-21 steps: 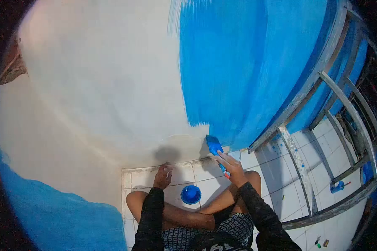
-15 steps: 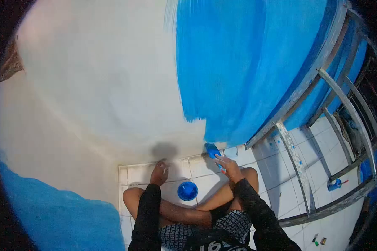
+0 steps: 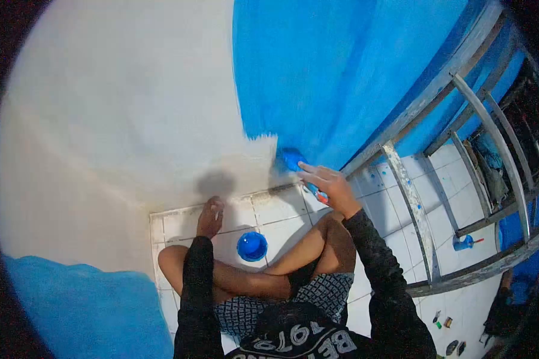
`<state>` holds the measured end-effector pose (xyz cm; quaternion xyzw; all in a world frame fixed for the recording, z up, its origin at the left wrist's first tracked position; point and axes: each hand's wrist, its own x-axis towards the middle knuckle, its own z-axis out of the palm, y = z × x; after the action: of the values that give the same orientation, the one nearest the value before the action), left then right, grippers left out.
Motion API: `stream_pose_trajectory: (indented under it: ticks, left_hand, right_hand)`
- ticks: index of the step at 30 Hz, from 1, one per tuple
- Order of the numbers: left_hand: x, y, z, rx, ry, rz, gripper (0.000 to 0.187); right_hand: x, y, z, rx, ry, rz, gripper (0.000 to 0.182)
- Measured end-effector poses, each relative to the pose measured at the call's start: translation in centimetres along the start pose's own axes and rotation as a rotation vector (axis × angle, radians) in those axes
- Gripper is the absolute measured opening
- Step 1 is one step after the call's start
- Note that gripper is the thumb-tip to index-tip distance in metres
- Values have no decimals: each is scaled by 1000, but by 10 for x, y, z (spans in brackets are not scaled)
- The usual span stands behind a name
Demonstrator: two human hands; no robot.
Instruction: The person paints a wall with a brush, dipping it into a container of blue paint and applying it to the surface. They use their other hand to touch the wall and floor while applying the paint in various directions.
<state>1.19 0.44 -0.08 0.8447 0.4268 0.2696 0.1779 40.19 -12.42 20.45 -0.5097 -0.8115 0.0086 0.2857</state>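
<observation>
My right hand point(image 3: 332, 188) grips a paintbrush point(image 3: 314, 190) by its handle, which shows blue and reddish-orange. The brush head is covered in blue paint and is against the lower edge of the blue-painted wall point(image 3: 335, 78), just above the floor. My left hand point(image 3: 209, 218) is near the foot of the unpainted wall point(image 3: 132, 107), left of the brush, with fingers loosely curled and no object visible in them. A small blue tub of paint point(image 3: 252, 246) stands on the tiles in front of my crossed legs, between the hands.
A paint-spotted ladder point(image 3: 416, 209) slants across the right side. Behind it, a blue object with a red handle point(image 3: 463, 242) lies on the white tiled floor point(image 3: 395, 239). Small items point(image 3: 448, 323) lie at lower right. Another blue-painted wall patch point(image 3: 84, 305) is at lower left.
The view has tilted, so the wall and floor sit higher in the picture. My right hand keeps hold of the paintbrush at the wall's lower edge. The tub stays between my hands.
</observation>
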Motion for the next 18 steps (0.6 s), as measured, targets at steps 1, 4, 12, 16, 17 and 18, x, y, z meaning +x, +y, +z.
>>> stream_pose_trajectory:
  ticks: [1, 4, 12, 16, 17, 18]
  left_hand:
    - [-1, -11, 5, 4, 19, 41, 21]
    - [-11, -24, 18, -311, 30, -70, 24]
    - [-1, 7, -8, -11, 36, 0, 23]
    - [-3, 3, -7, -24, 28, 21, 23]
    - [-5, 5, -8, -29, 26, 17, 23]
    - [-5, 8, -9, 29, 5, -12, 23]
  right_hand:
    - [5, -15, -13, 53, 80, 3, 53]
    - [19, -31, -27, 56, 245, -70, 45]
    - [25, -50, -13, 39, 463, -12, 44]
    - [12, -46, 27, -84, 636, 39, 32]
    - [-4, -31, 48, -64, 537, 103, 37]
    - [-16, -22, 65, -66, 533, 104, 37]
